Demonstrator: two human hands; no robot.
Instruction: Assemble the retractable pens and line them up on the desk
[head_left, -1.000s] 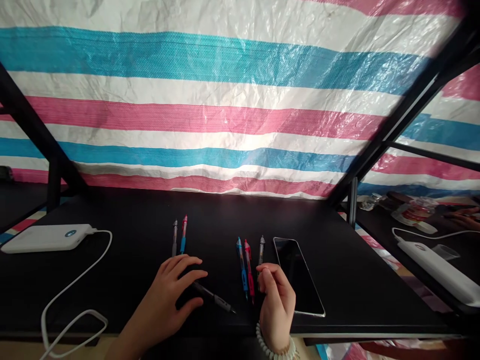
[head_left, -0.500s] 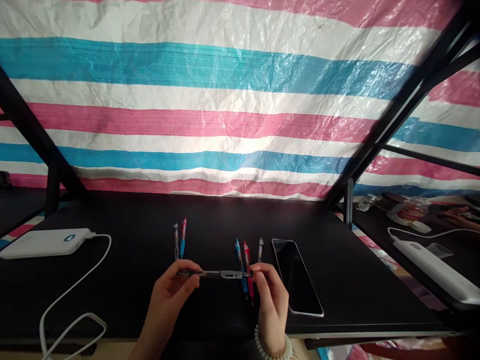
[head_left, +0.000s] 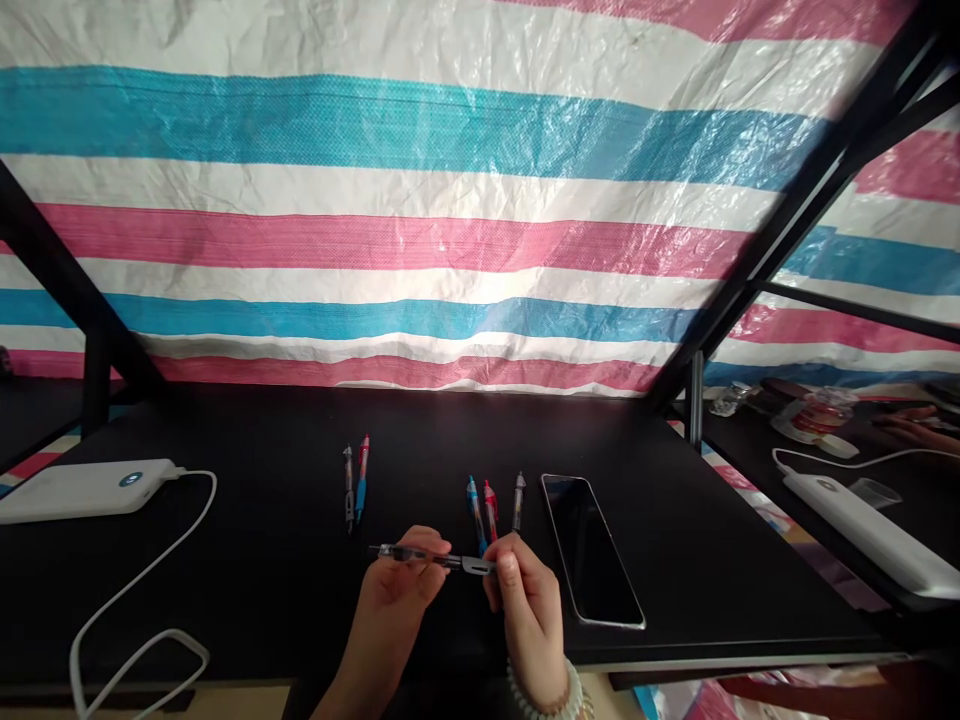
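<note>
A black and grey pen (head_left: 450, 562) is held level between both hands near the front of the black table (head_left: 270, 600). My left hand (head_left: 401, 590) pinches its dark barrel, while my right hand (head_left: 526, 590), with a beaded bracelet at the wrist, grips the grey end. Just beyond my right hand lie a blue pen (head_left: 475, 510), a red pen (head_left: 490, 508) and a grey clear pen (head_left: 518, 500). Farther left, another grey pen (head_left: 349, 490) rests beside a red and blue pen (head_left: 363, 478).
A phone (head_left: 592, 550) lies right of my right hand. At the left is a white power bank (head_left: 90, 490) with a looping cable (head_left: 142, 575). Black frame bars (head_left: 739, 270) and a striped sheet (head_left: 420, 240) rise behind. Another person's hand (head_left: 911, 425) shows far right.
My left hand has slid right along the pen, closer to my right hand. Both hands and the pen sit slightly lower. The view has shifted a little.
</note>
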